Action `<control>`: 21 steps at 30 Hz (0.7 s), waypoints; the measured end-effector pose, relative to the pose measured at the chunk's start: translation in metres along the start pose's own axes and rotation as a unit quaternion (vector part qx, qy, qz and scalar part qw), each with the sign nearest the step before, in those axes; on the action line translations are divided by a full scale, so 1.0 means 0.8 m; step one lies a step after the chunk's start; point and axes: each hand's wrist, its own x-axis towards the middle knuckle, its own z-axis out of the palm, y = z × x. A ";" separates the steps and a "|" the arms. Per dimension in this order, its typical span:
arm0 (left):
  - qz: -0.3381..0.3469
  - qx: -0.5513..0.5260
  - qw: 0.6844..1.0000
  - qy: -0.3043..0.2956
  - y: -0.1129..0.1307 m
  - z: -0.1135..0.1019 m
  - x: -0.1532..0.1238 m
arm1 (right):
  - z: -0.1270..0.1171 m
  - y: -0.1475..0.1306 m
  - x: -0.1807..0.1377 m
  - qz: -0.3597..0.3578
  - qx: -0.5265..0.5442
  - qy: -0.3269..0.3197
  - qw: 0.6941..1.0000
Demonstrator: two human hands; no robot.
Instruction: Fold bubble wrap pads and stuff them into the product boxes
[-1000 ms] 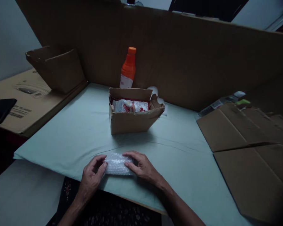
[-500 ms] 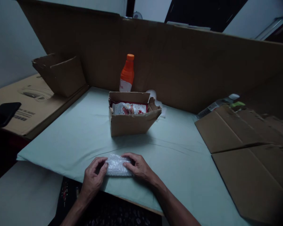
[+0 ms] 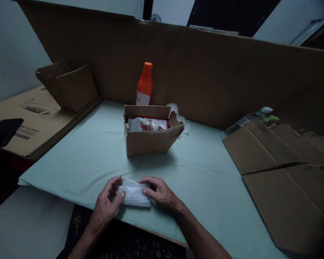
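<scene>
A flat bundle of bubble wrap [image 3: 135, 194] lies near the front edge of the cloth-covered table, between my two hands. Gripping its left end is my left hand [image 3: 108, 199], thumb on top and fingers behind. My right hand [image 3: 158, 192] has its thumb and fingers closed on the right end. Whatever the wrap may contain does not show. Beyond the hands stands an open cardboard box [image 3: 148, 143], holding a white and red printed packet [image 3: 148, 124].
An orange bottle [image 3: 145, 84] stands behind the box, beside clear plastic wrapping [image 3: 182, 120]. Cardboard flaps [image 3: 283, 201] and a clear bottle [image 3: 245, 119] occupy the right. At left are a phone [image 3: 5, 131], a flat carton [image 3: 29, 144] and another open box [image 3: 75, 86]. A cardboard wall [image 3: 205, 75] closes the back.
The bubble wrap bundle has tilted slightly, its right end coming nearer to me. My left thumb has slid further over its top. The box and bottles stay put.
</scene>
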 end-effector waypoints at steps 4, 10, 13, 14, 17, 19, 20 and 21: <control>-0.048 -0.040 0.998 -0.033 -0.001 -0.008 -0.003 | 0.002 0.002 0.001 -0.005 0.018 -0.010 1.000; -0.055 -0.053 0.996 -0.048 -0.006 -0.013 -0.002 | 0.004 0.008 0.006 0.009 0.051 0.009 0.999; -0.058 -0.109 0.990 -0.062 -0.006 -0.013 0.002 | 0.004 0.010 0.009 0.012 0.058 0.021 0.998; -0.063 -0.131 0.987 -0.062 -0.004 -0.013 0.003 | 0.005 0.010 0.009 0.015 0.058 0.025 0.998; -0.094 -0.163 0.980 -0.064 0.004 -0.015 0.005 | 0.006 0.007 0.010 0.022 0.049 0.035 0.998; -0.122 -0.160 0.977 -0.067 0.008 -0.017 0.007 | 0.007 0.004 0.010 0.026 0.045 0.033 0.998; -0.131 -0.157 0.976 -0.069 0.010 -0.018 0.008 | 0.007 0.002 0.011 0.028 0.044 0.029 0.998; -0.138 -0.155 0.976 -0.069 0.011 -0.020 0.009 | 0.008 0.000 0.012 0.030 0.043 0.025 0.998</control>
